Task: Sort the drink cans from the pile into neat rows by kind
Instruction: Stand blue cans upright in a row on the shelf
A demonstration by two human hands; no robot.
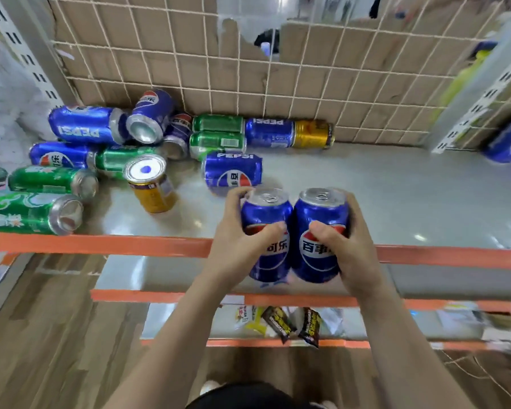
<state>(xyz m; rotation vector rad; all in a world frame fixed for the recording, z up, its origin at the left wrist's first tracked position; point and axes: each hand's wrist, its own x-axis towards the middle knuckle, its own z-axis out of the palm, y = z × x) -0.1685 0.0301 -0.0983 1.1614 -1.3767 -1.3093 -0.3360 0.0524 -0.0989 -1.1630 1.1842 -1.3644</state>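
Left hand (242, 249) curls round the first Pepsi can (263, 211) and right hand (351, 252) curls round the second Pepsi can (319, 212), both upright and touching above the orange shelf edge (101, 245), probably to start a blue row, while the pile (86, 125) lies behind that edge.

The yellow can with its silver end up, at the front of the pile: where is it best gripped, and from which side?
Wrap the fingers round the side wall of the yellow can, below its silver end. Come from the right front, where bare shelf lies. A green can crowds its back left.
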